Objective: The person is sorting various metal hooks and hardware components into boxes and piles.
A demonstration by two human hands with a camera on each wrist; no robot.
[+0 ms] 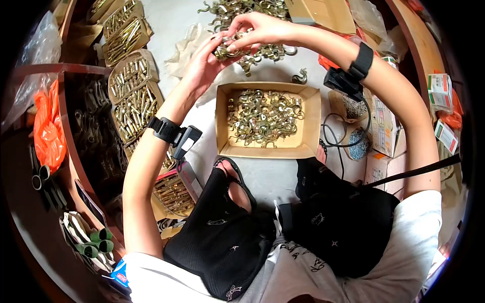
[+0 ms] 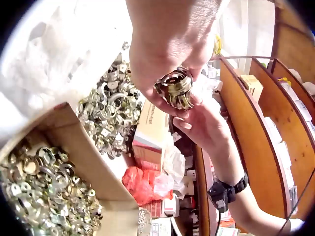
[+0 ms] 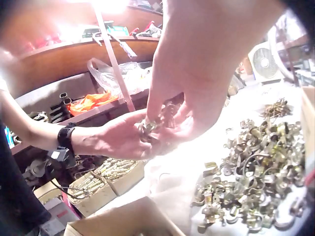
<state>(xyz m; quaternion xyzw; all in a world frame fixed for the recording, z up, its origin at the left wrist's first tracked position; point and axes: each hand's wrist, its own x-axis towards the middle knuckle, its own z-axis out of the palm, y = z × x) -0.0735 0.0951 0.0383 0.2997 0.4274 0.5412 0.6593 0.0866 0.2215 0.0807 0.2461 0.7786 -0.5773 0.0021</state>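
Both hands meet over a pile of curved metal clips (image 1: pixel 275 53) at the top of the head view. My left hand (image 1: pixel 202 64) grips a bunch of these clips (image 2: pixel 176 89), its fingers curled about them. From above, my right hand (image 1: pixel 260 29) pinches clips at the same bunch (image 3: pixel 150 129) between thumb and fingers. The hands partly hide the bunch in the head view. Nearer to the person, a shallow cardboard box (image 1: pixel 268 152) holds many similar clips (image 1: pixel 265 116). One loose clip (image 1: pixel 299 76) lies just beyond its far edge.
Cartons of brass-coloured bolts (image 1: pixel 132 76) line the left, beside a dark shelf with an orange bag (image 1: pixel 48 126). An open cardboard box (image 1: pixel 323 15) stands at the top right. A black cable (image 1: pixel 343 144) loops on the right near printed boxes (image 1: pixel 386 126). The person's feet flank the clip box.
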